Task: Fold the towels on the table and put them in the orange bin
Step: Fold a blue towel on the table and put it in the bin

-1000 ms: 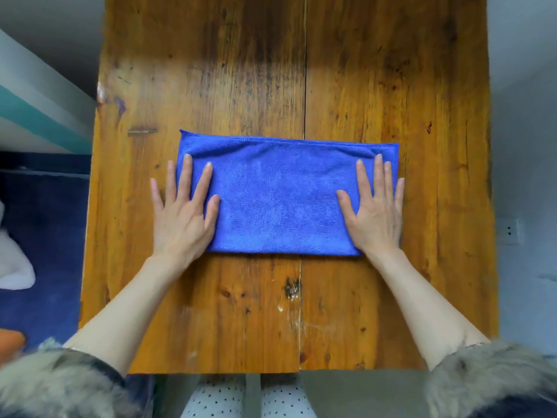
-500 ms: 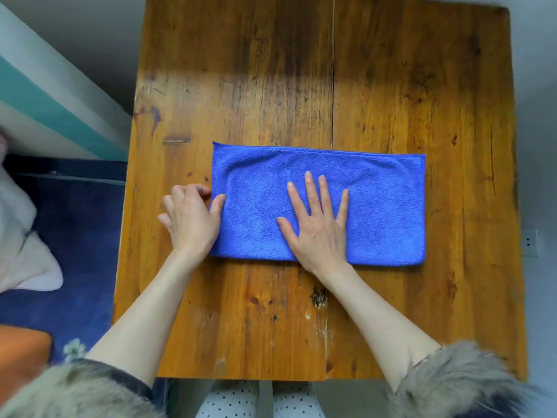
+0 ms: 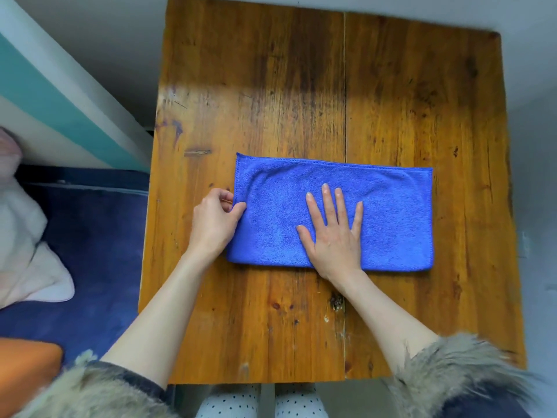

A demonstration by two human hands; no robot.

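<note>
A blue towel (image 3: 391, 212), folded into a long rectangle, lies flat on the wooden table (image 3: 271, 86). My right hand (image 3: 334, 233) presses flat on the towel's middle with fingers spread. My left hand (image 3: 214, 221) pinches the towel's left edge between thumb and curled fingers. A corner of the orange bin (image 3: 24, 369) shows at the lower left, below the table's level.
Left of the table lies a dark blue surface (image 3: 99, 236) with a white and pink cloth (image 3: 27, 242) on it. A wall with a teal stripe (image 3: 45, 95) runs behind it. Fur cuffs (image 3: 452, 372) cover both my sleeves near the table's front edge.
My right hand slid from the towel's right end to its middle. My left hand went from lying flat on the left end to curling and pinching the left edge.
</note>
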